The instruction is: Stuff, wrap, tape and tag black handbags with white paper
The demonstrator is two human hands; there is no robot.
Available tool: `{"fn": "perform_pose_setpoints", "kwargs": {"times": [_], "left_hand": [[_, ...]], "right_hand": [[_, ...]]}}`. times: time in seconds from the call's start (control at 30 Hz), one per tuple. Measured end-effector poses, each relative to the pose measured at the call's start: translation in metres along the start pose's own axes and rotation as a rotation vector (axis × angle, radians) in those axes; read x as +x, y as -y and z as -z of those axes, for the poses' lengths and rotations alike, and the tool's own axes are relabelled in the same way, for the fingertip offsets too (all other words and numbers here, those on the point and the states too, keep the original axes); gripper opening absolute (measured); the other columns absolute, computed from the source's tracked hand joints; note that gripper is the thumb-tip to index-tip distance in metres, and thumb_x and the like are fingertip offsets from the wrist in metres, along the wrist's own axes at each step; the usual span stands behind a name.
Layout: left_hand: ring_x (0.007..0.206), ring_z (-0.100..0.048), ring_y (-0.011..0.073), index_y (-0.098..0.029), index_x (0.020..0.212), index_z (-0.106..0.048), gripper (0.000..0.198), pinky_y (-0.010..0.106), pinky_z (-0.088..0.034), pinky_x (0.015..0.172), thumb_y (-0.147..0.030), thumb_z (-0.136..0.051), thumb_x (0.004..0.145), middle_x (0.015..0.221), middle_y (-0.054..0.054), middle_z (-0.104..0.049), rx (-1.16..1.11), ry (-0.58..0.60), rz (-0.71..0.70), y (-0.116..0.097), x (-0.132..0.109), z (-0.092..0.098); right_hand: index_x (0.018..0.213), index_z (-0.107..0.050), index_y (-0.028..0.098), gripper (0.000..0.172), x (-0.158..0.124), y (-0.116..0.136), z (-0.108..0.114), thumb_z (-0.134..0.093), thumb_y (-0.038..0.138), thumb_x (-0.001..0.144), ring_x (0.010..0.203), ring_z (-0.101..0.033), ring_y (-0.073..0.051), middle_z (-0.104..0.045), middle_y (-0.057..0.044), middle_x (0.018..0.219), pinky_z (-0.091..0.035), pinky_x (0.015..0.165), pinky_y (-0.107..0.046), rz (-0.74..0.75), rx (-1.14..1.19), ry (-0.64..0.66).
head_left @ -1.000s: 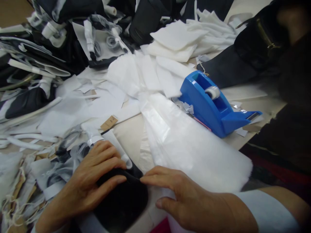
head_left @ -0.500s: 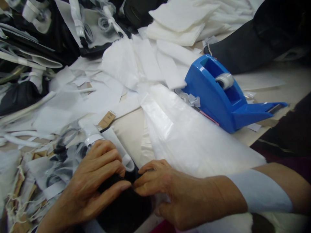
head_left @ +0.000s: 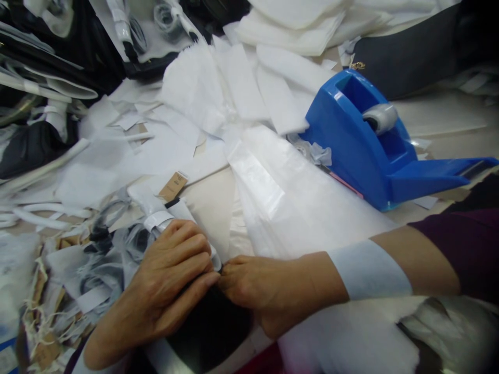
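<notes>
A black bag [head_left: 214, 330] lies at the lower middle, its near part dark and hard to make out. My left hand [head_left: 171, 283] is closed over its upper edge, thumb and fingers pressed together. Beside it, my right hand [head_left: 251, 285] has curled fingers pinching the same edge, nearly touching the left fingertips. White foam padding [head_left: 183, 210] shows just beyond the left fingers, with a white-wrapped strap [head_left: 154, 213] next to it. A brown cardboard tag [head_left: 173, 186] lies above the padding. What exactly the fingertips grip is hidden.
A blue tape dispenser [head_left: 358, 140] stands at the right. White wrapping sheets [head_left: 288, 182] cover much of the table. Wrapped straps and stringed tags are heaped at the left [head_left: 97, 275]. More black bags [head_left: 35, 148] sit at the far left; dark material [head_left: 409, 57] lies far right.
My right hand has closed up from spread fingers and drawn in against the left, its forearm now higher in view. The dispenser appears farther right as the view shifts.
</notes>
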State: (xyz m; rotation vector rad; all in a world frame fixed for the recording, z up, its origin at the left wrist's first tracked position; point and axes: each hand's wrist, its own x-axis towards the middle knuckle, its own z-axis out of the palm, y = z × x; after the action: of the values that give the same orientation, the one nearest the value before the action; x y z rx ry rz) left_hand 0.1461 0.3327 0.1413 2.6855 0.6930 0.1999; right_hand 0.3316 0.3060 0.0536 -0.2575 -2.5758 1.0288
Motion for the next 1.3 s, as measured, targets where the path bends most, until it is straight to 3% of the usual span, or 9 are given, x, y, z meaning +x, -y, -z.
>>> {"fn": "perform_pose_setpoints", "kwargs": {"times": [0.13, 0.33, 0.53, 0.63, 0.77, 0.9, 1.0, 1.1, 1.3], "left_hand": [[0.113, -0.056, 0.0255, -0.022, 0.092, -0.060, 0.013, 0.054, -0.028, 0.111, -0.016, -0.051, 0.087, 0.102, 0.004, -0.068, 0.211, -0.196, 0.086, 0.008, 0.001, 0.000], [0.115, -0.060, 0.0210, -0.023, 0.092, -0.059, 0.016, 0.049, -0.027, 0.113, -0.015, -0.044, 0.090, 0.103, 0.000, -0.072, 0.115, 0.015, -0.019, 0.019, -0.006, 0.000], [0.115, -0.061, 0.0213, -0.026, 0.091, -0.061, 0.018, 0.050, -0.031, 0.112, -0.016, -0.047, 0.090, 0.103, -0.003, -0.073, 0.056, -0.042, 0.013, 0.017, -0.012, 0.000], [0.117, -0.060, 0.0202, -0.025, 0.090, -0.062, 0.017, 0.050, -0.031, 0.112, -0.016, -0.048, 0.090, 0.106, -0.004, -0.073, 0.046, -0.038, 0.026, 0.018, -0.014, -0.001], [0.116, -0.060, 0.0191, -0.024, 0.090, -0.062, 0.015, 0.049, -0.033, 0.110, -0.015, -0.051, 0.090, 0.109, -0.004, -0.072, 0.073, -0.067, 0.010, 0.019, -0.013, -0.003], [0.114, -0.062, 0.0180, -0.024, 0.103, -0.062, 0.019, 0.046, -0.032, 0.110, -0.015, -0.052, 0.090, 0.111, -0.002, -0.072, 0.103, -0.055, -0.025, 0.021, -0.010, -0.004], [0.112, -0.062, 0.0178, -0.023, 0.112, -0.060, 0.026, 0.045, -0.029, 0.112, -0.015, -0.047, 0.091, 0.112, 0.000, -0.071, 0.136, -0.020, -0.027, 0.023, -0.006, -0.005], [0.108, -0.063, 0.0161, -0.020, 0.107, -0.058, 0.025, 0.043, -0.025, 0.113, -0.013, -0.040, 0.092, 0.108, 0.002, -0.071, 0.153, 0.032, -0.018, 0.025, -0.005, -0.006], [0.086, -0.060, 0.0142, -0.018, 0.101, -0.053, 0.018, 0.042, -0.026, 0.108, -0.014, -0.038, 0.092, 0.090, 0.002, -0.064, 0.182, 0.033, 0.007, 0.026, -0.008, -0.009]], "right_hand": [[0.082, -0.061, 0.013, 0.020, -0.005, -0.002, -0.001, -0.067, 0.023, 0.065, 0.094, -0.056, -0.022, -0.065, -0.009, 0.098, -0.040, 0.096, -0.036, 0.052, -0.129, -0.009], [0.087, -0.063, 0.011, 0.022, -0.005, 0.000, 0.000, -0.065, 0.021, 0.067, 0.091, -0.055, -0.021, -0.064, -0.010, 0.097, -0.044, 0.088, -0.032, 0.054, -0.120, -0.005], [0.081, -0.060, 0.015, 0.021, -0.021, 0.018, 0.023, -0.053, 0.004, 0.064, 0.094, -0.056, -0.020, -0.064, -0.009, 0.098, -0.047, 0.083, -0.029, -0.108, 0.051, -0.077], [0.083, -0.058, 0.014, 0.032, -0.026, 0.022, 0.034, -0.047, -0.006, 0.060, 0.100, -0.058, -0.019, -0.065, -0.008, 0.101, -0.047, 0.085, -0.025, -0.163, 0.164, 0.021], [0.080, -0.054, 0.015, 0.027, -0.022, 0.013, 0.031, -0.046, -0.005, 0.065, 0.101, -0.060, -0.017, -0.065, -0.006, 0.102, -0.047, 0.086, -0.024, -0.080, 0.221, 0.140], [0.075, -0.053, 0.016, 0.016, -0.016, 0.004, 0.024, -0.053, 0.002, 0.069, 0.101, -0.059, -0.021, -0.065, -0.009, 0.102, -0.039, 0.103, -0.037, 0.006, 0.047, 0.151], [0.071, -0.052, 0.016, 0.014, -0.016, 0.007, 0.022, -0.056, 0.004, 0.066, 0.100, -0.058, -0.023, -0.065, -0.012, 0.101, -0.044, 0.096, -0.033, 0.002, 0.053, 0.142], [0.068, -0.049, 0.016, 0.019, -0.015, 0.014, 0.018, -0.052, -0.001, 0.062, 0.091, -0.059, -0.020, -0.063, -0.009, 0.092, -0.048, 0.082, -0.028, -0.143, 0.265, 0.075], [0.089, -0.048, 0.016, 0.030, 0.003, 0.026, 0.015, -0.052, 0.000, 0.064, 0.069, -0.054, -0.011, -0.053, 0.003, 0.073, -0.043, 0.065, -0.022, -0.826, 1.197, -0.436]]}}
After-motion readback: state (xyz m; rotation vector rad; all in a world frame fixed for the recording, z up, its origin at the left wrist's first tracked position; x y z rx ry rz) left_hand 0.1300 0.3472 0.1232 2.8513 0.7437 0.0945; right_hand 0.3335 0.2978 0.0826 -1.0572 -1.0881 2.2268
